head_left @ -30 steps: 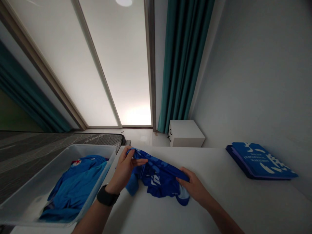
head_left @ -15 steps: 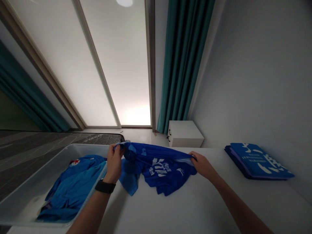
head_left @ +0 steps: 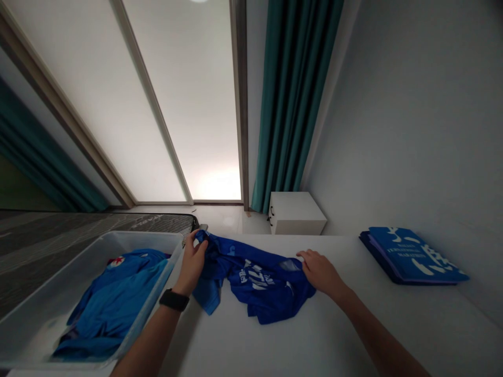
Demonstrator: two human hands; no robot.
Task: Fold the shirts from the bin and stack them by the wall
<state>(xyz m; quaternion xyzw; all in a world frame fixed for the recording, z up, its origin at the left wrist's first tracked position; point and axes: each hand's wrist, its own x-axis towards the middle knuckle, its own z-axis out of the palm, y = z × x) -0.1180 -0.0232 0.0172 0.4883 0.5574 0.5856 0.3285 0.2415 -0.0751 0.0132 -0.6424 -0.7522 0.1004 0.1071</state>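
A royal blue printed T-shirt (head_left: 261,280) with white lettering is partly spread over the white table, its far left end raised. My left hand (head_left: 192,262), wearing a black wristband, is closed on the bunched cloth at that end. A lighter blue part hangs beneath it. My right hand (head_left: 320,269) rests over the shirt's right end beside the light inner neck area. Its fingers point left and look stretched out, not closed on cloth; the thumb is hidden.
On the left stands a translucent plastic bin (head_left: 157,296) holding blue clothes (head_left: 118,298). A stack of folded blue garments (head_left: 416,256) lies at the table's right. Beyond the table are a small white cabinet (head_left: 296,212), a teal curtain (head_left: 298,104) and frosted sliding doors (head_left: 196,104).
The shirt's upper edge, stretched between both hands before, has slackened and dropped on the right. My right hand has let go of the corner and shifted slightly left; my left hand moved slightly right.
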